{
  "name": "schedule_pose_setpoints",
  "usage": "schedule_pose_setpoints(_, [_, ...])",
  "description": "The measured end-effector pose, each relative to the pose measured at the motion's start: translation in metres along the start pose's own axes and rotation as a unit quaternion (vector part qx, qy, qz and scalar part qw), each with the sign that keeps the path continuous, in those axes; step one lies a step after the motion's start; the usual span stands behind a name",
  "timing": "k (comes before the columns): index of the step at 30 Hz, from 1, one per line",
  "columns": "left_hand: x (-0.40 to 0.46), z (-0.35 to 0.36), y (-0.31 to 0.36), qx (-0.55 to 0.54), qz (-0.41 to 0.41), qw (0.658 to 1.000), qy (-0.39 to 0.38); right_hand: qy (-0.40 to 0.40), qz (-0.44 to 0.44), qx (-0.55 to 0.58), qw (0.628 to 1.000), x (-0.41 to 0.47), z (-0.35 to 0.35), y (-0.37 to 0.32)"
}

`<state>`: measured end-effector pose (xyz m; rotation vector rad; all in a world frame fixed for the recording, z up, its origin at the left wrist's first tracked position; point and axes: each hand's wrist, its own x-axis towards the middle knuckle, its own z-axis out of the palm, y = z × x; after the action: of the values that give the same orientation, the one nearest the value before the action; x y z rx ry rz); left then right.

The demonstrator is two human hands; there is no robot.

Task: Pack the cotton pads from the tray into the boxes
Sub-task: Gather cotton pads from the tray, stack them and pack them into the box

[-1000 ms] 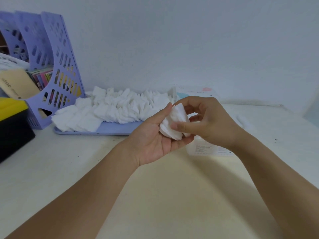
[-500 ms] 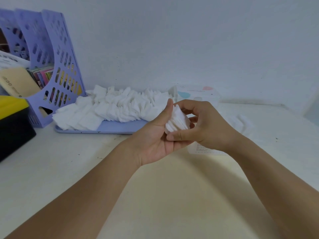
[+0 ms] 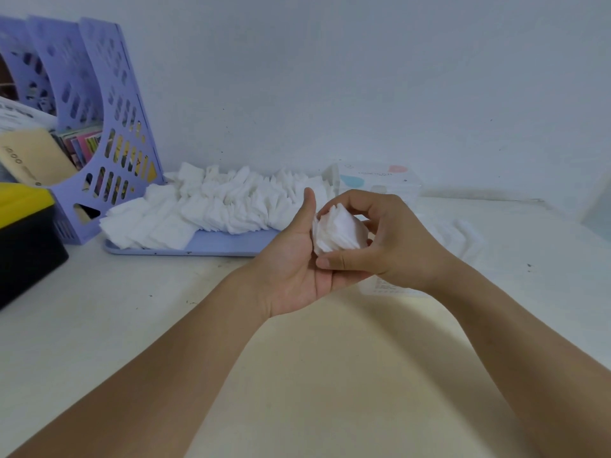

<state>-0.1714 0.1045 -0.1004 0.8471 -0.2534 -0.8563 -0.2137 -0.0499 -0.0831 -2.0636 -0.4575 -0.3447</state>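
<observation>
Two hands meet in front of one lilac tray (image 3: 211, 244): the left hand (image 3: 294, 259) and the right hand (image 3: 390, 239). The cotton pads (image 3: 211, 206) on the tray are too many to count. One box (image 3: 380, 181) stands right of the tray, one file rack (image 3: 99, 127) left of it.

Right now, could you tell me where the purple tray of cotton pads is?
In the head view, the purple tray lies on the table left of centre, beside the purple file rack and just behind the left hand.
</observation>
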Motion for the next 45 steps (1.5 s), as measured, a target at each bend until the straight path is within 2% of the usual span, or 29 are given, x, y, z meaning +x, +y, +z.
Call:
schedule_pose_setpoints(6, [0.000,-0.002,0.000,0.027,0.001,1.000,0.007,-0.022,0.007,-0.009,1.000,0.000,0.000,0.003])
schedule_pose_setpoints(9, [-0.001,0.000,0.001,0.041,0.010,0.999,-0.006,0.005,-0.010,-0.010,1.000,0.001,0.003,0.005])
schedule_pose_setpoints(12, [-0.003,0.001,0.003,0.045,0.024,0.998,-0.027,0.035,-0.021,0.040,0.998,0.002,-0.001,0.005])
schedule_pose_setpoints(16, [-0.004,0.001,0.006,0.033,0.040,0.998,-0.025,0.020,-0.009,0.114,0.993,0.002,-0.004,0.005])
schedule_pose_setpoints(18, [-0.004,0.001,0.004,0.035,0.038,0.998,-0.026,0.014,-0.013,0.093,0.996,0.002,-0.002,0.006])
schedule_pose_setpoints(22, [-0.003,0.005,0.000,0.036,0.028,0.999,-0.011,-0.011,-0.018,-0.082,0.996,-0.001,0.008,0.004])
schedule_pose_setpoints(24, [-0.004,0.005,0.000,0.046,0.026,0.999,-0.013,-0.040,-0.007,-0.097,0.994,-0.002,0.007,0.002])
schedule_pose_setpoints(26, [-0.003,0.004,0.001,0.061,0.028,0.998,-0.015,-0.067,0.011,-0.065,0.996,-0.003,0.001,-0.001])
schedule_pose_setpoints(30, [-0.001,0.001,0.005,0.067,0.004,0.997,-0.045,-0.089,0.067,0.122,0.986,0.000,-0.018,-0.007])
schedule_pose_setpoints(35, [0.005,-0.002,0.011,0.110,0.027,0.991,-0.065,-0.041,0.054,0.073,0.995,0.004,-0.020,0.002])
schedule_pose_setpoints(38, [0.009,0.002,0.011,0.137,0.089,0.986,0.020,0.081,0.070,0.117,0.987,0.009,-0.020,0.006])
schedule_pose_setpoints(40, [0.014,0.000,0.009,0.175,0.167,0.965,0.104,0.140,0.099,0.133,0.976,0.012,-0.023,0.007])
schedule_pose_setpoints(42, [0.019,-0.005,0.005,0.232,0.235,0.931,0.158,0.152,0.135,0.132,0.970,0.013,-0.027,0.009])
schedule_pose_setpoints(45, [0.024,-0.007,0.000,0.314,0.298,0.884,0.178,0.124,0.176,0.093,0.972,0.013,-0.029,0.007])
